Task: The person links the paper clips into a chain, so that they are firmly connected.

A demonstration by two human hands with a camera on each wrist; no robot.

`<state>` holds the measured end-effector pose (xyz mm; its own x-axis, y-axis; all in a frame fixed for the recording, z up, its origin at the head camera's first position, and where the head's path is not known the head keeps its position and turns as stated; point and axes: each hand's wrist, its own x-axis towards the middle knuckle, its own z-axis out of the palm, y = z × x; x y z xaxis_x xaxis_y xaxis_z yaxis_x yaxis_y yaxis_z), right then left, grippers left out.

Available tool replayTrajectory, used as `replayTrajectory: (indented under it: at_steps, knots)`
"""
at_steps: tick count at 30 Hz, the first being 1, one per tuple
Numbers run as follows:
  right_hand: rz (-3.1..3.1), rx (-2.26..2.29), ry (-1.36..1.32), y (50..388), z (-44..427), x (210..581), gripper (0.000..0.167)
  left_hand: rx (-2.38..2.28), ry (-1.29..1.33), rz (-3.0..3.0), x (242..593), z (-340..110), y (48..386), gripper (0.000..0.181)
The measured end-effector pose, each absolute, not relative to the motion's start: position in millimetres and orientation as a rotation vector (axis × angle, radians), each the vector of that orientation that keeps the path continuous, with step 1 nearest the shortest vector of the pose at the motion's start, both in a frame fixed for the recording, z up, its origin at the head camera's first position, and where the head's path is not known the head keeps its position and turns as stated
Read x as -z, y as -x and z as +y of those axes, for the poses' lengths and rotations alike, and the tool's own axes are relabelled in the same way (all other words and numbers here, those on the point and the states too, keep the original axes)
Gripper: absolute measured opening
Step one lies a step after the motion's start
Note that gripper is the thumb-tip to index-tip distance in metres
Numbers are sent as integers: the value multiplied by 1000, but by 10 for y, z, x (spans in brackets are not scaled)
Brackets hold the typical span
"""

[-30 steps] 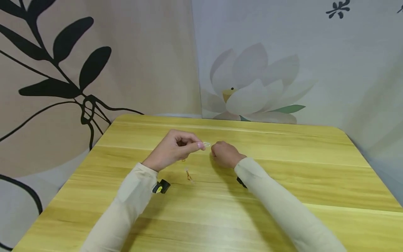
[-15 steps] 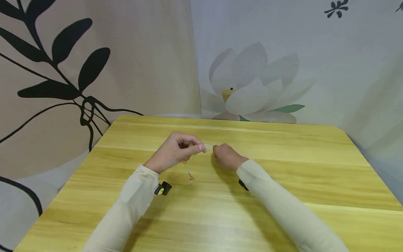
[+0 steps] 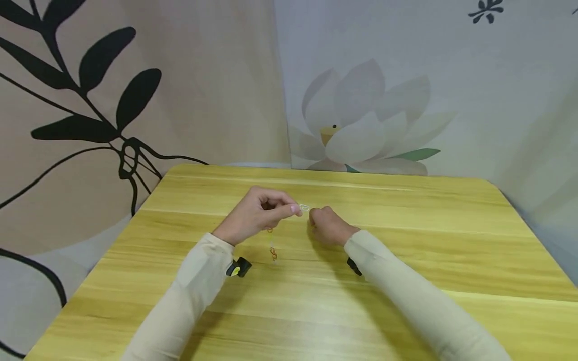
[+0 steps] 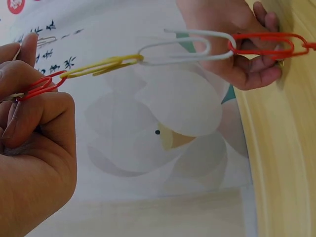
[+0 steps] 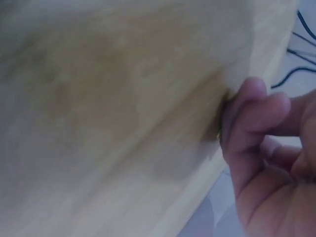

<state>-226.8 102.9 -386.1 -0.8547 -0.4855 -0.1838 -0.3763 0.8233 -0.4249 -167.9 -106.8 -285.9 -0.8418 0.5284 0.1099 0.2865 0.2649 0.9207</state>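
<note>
My left hand (image 3: 258,213) pinches a chain of linked paper clips above the table. In the left wrist view the chain runs out from the curled fingers: a red clip (image 4: 40,88), a yellow clip (image 4: 101,66), a white clip (image 4: 175,51), then another red clip (image 4: 264,44). A white paper clip (image 3: 304,207) juts from the left fingertips towards my right hand (image 3: 331,226). That hand's fingers are curled, and a small yellow bit (image 5: 219,133), seemingly a paper clip, shows at its fingertips. The fingers hide most of it.
Below both hands lies a wooden table (image 3: 289,311) with rounded far corners. Behind it hangs a printed cloth (image 3: 375,115) with a flower and dark leaves. A black wrist device (image 3: 239,267) sits at the left cuff.
Both hands have drifted slightly to the right together. The chain below the left hand swings a little, and the white clip stays between the two hands.
</note>
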Motion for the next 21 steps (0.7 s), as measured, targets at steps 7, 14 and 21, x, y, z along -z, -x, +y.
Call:
replayTrajectory:
  at_steps: [7,14,21]
  knots:
    - [2704,678,806,2312,1183,3898,19,-1615,-746,2319,2862,-1075,1663,15]
    - [2721,714,824,2324,1281,3835,22,-1608,-744,2324,2856,-1098,1672,14]
    - [2670,565,968,2366,1218,3849,22,-1611,-757,2325,2854,-1116,1670,15]
